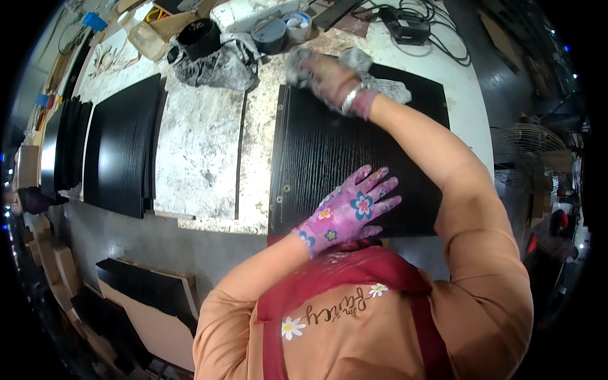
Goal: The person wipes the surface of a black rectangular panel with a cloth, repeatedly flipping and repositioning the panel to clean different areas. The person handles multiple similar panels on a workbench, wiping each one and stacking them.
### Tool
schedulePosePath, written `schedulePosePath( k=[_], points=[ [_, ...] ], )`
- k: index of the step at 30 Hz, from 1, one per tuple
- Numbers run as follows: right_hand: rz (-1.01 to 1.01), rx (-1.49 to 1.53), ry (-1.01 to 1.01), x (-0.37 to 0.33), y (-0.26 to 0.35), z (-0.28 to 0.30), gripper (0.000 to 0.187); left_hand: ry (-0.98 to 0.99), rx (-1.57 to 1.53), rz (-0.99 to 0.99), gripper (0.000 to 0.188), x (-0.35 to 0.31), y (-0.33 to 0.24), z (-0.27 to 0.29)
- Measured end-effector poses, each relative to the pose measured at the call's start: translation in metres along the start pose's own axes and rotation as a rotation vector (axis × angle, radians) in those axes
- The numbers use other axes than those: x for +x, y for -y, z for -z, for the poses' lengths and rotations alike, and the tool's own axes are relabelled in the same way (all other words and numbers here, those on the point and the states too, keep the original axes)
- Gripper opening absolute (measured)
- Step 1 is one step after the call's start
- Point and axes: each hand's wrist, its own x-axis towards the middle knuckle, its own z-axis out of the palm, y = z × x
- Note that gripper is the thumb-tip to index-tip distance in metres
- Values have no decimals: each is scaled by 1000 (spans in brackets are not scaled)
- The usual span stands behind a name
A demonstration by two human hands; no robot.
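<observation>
A black wood-grained panel lies flat on the worktable in front of me, with small round holes along its left edge. My left hand, in a pink flowered glove, rests flat on the panel's near part with fingers spread. At the far left corner of the panel, my right hand is closed on a crumpled grey rag and is smeared by motion. Its glove is stained dark, and a silvery band circles the wrist. More of the grey cloth trails over the panel's far edge.
Stacked black panels stand left of a paint-smeared white board. At the back are a black pot, a stained rag, a lidded tub and a cabled black box. A wire fan stands right; more panels lean below left.
</observation>
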Motion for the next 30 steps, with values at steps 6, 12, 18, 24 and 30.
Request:
schedulePosePath(
  k=[6, 12, 18, 24, 30],
  points=[
    [409, -109, 18, -31, 27, -68, 34, 96, -68, 95, 68, 5, -1, 4],
    [-186, -303, -256, -76, -98, 49, 30, 105, 78, 93, 66, 11, -11, 2],
    [-1014, -500, -198, -159, -155, 199, 38, -38, -141, 113, 52, 9, 2, 8],
    [-544, 4, -260, -129, -77, 177, 46, -486, 244, 115, 30, 31, 156, 91],
    [-718, -259, -223, -109, -77, 98, 35, -174, 278, 413, 34, 75, 257, 91]
  ],
)
